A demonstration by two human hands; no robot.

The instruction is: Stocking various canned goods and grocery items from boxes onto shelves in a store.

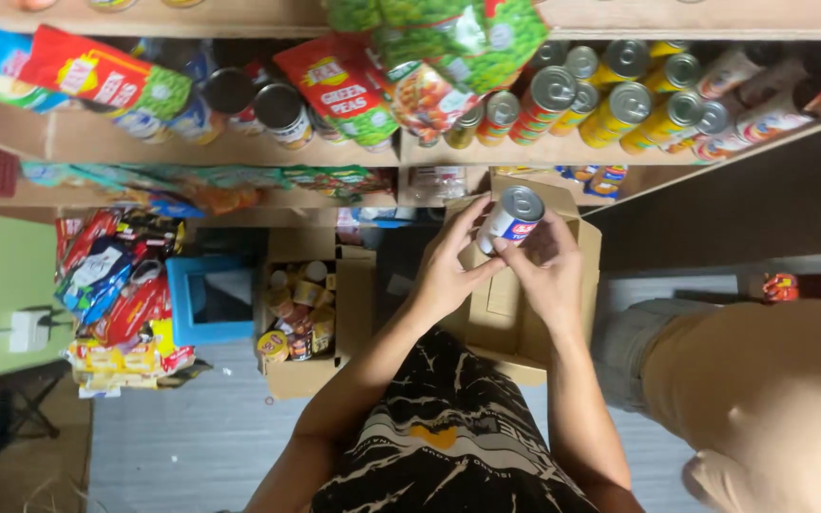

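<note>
tin can (510, 218): silver lid, blue/white/red label, tilted | my left hand (448, 271) + right hand (548, 271) both closed round it | above open cardboard box (510, 313)

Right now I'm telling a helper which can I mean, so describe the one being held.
Below the wooden shelf of yellow tins is an open cardboard box. Above it, the left hand and right hand hold one can. Its white and blue label sets it apart.
</note>
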